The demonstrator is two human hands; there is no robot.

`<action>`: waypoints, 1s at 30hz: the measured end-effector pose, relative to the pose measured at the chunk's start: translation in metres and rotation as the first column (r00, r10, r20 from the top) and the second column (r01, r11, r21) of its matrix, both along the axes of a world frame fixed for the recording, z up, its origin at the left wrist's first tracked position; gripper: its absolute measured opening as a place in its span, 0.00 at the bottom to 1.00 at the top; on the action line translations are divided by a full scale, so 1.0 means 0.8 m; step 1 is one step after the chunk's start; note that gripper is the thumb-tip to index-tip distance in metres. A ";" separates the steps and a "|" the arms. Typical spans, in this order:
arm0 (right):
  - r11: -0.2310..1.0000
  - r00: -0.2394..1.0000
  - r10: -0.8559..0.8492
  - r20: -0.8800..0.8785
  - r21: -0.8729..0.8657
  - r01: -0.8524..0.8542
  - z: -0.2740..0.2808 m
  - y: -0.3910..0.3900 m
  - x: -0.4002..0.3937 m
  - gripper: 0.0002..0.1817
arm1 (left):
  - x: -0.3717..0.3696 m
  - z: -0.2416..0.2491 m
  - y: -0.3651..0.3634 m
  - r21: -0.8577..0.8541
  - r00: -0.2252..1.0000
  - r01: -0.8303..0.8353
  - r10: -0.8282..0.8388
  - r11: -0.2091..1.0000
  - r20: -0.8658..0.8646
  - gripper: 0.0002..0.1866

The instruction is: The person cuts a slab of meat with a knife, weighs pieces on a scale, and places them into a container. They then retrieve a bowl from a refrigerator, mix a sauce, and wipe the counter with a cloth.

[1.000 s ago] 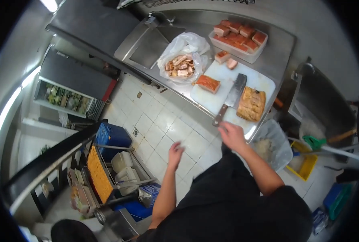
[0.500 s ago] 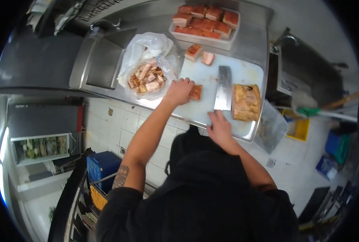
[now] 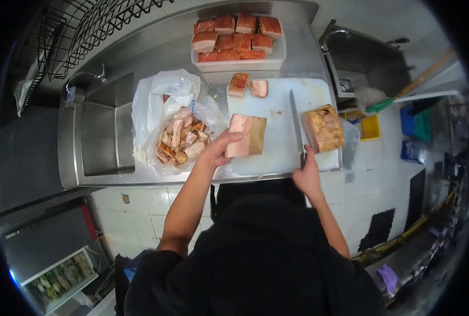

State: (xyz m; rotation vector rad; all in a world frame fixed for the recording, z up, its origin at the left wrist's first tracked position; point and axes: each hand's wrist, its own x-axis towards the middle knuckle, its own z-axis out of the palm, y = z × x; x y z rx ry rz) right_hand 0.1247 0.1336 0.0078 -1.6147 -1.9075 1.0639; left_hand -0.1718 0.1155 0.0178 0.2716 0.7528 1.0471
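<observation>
My left hand [image 3: 220,149] grips a thick slab of pork belly [image 3: 246,135], tipped up on its edge on the white cutting board [image 3: 279,108]. My right hand [image 3: 308,175] holds the handle of a cleaver [image 3: 296,125], its blade standing edge-down on the board between the slab and a larger browned piece of meat [image 3: 324,128] at the board's right end. Two small cut pieces [image 3: 248,85] lie at the far edge of the board.
A white tray of roast pork blocks [image 3: 234,37] stands behind the board. A plastic bag of chopped meat [image 3: 179,138] lies left of it, beside a steel sink [image 3: 104,131]. A wire rack [image 3: 95,23] hangs at the back left. Another sink [image 3: 358,52] is on the right.
My left hand has lifted the pork slab onto its edge. My right hand has taken the cleaver's handle and turned the blade from flat to edge-down. The view has swung over the counter.
</observation>
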 end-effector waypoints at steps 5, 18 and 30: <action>0.998 0.992 0.040 0.122 -0.062 -0.032 0.014 -0.011 0.008 0.20 | -0.017 0.060 0.031 0.187 0.979 0.112 -0.077 0.976 -0.189 0.36; 0.989 0.994 0.091 0.061 -0.123 -0.083 -0.067 0.027 0.029 0.16 | -0.005 0.603 0.137 0.737 0.294 0.658 0.847 0.157 -0.443 0.31; 1.000 0.999 0.015 -0.042 0.009 -0.014 -0.113 0.018 0.026 0.13 | -0.016 0.878 0.317 0.584 -0.402 0.457 0.742 0.671 -0.537 0.27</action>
